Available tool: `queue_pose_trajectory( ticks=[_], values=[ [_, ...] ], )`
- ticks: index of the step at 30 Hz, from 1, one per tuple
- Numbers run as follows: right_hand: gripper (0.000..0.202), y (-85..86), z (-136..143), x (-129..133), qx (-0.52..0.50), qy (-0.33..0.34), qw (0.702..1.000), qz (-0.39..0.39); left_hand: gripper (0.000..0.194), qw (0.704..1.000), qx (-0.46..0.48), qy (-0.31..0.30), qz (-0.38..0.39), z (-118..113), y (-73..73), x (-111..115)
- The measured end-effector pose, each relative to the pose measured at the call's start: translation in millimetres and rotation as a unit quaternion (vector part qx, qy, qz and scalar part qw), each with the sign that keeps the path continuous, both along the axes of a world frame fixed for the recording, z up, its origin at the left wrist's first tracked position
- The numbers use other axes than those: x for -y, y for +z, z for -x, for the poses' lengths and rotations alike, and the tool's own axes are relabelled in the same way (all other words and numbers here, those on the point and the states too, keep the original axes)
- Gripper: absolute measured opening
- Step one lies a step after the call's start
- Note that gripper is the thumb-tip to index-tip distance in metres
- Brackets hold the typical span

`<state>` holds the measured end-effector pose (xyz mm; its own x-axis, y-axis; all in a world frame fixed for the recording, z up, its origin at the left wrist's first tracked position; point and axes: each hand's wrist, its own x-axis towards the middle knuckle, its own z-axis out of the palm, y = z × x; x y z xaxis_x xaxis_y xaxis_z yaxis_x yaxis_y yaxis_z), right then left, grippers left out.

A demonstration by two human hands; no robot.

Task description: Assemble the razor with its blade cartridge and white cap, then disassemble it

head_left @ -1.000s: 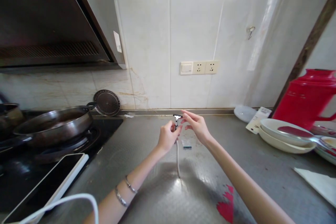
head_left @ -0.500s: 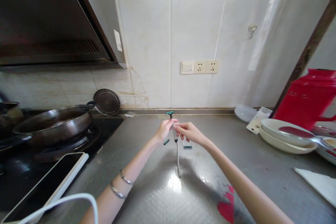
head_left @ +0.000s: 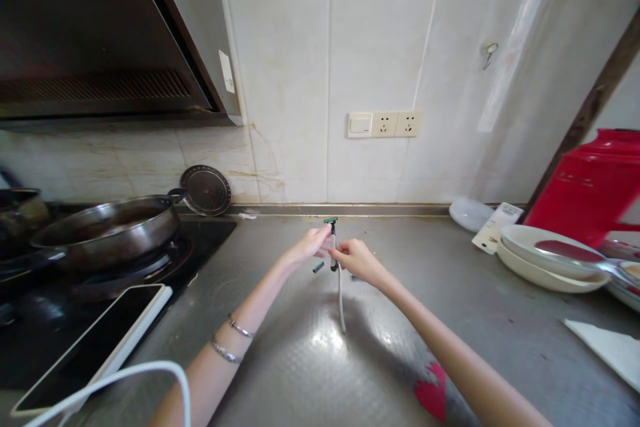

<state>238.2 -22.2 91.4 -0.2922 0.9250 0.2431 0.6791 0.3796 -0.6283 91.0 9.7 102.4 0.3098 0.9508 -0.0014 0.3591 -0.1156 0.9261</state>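
A razor (head_left: 333,247) with a green head stands upright above the metal counter, a pale cord-like piece (head_left: 341,303) hanging from its lower end. My right hand (head_left: 357,260) pinches the razor's handle near the bottom. Beside the razor's upper part is my left hand (head_left: 311,243), its fingers extended and apart, close to the head. Whether it touches the razor is hard to tell. Below my left hand lies a small green cartridge (head_left: 319,267). Another small piece (head_left: 354,277) lies mostly hidden under my right hand.
On the left, a steel pan (head_left: 110,233) sits on the black stove, with a phone (head_left: 95,350) and white cable in front. White dishes (head_left: 550,257), a labelled card (head_left: 497,227) and a red jug (head_left: 585,187) are at right; a white sheet (head_left: 607,347) lies nearer.
My left hand has loosened from the razor, its fingers now stretched. My right hand has moved slightly lower and closed on the handle. The razor is more upright.
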Motion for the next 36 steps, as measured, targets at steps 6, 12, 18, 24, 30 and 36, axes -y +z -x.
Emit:
queue_pose_trajectory(
  ticks=[6, 12, 18, 24, 30, 36],
  values=[
    [0.032, -15.8, 8, 3, 0.110, -0.044, 0.992, 0.043, 0.024, 0.881, -0.454, 0.052, -0.121, 27, -2.6, -5],
    [0.024, -32.9, 15, 8, 0.182, -0.053, 0.981, 0.050, 0.019, 0.879, -0.472, -0.018, -0.071, 21, -29.3, -11],
    [0.026, -34.6, 20, 13, 0.227, -0.062, 0.971, 0.045, 0.010, 0.889, -0.454, -0.008, -0.060, 17, -39.1, -13],
    [0.029, -36.7, 21, 15, 0.239, -0.058, 0.968, 0.046, 0.008, 0.907, -0.419, -0.027, -0.033, 20, -40.4, -17],
    [0.031, -38.8, 22, 16, 0.239, -0.039, 0.969, 0.056, 0.004, 0.910, -0.413, 0.016, -0.025, 41, -30.9, -29],
    [0.031, -42.1, 23, 14, 0.246, -0.032, 0.967, 0.060, 0.014, 0.919, -0.391, 0.039, -0.036, 59, -21.7, -39]
  ],
)
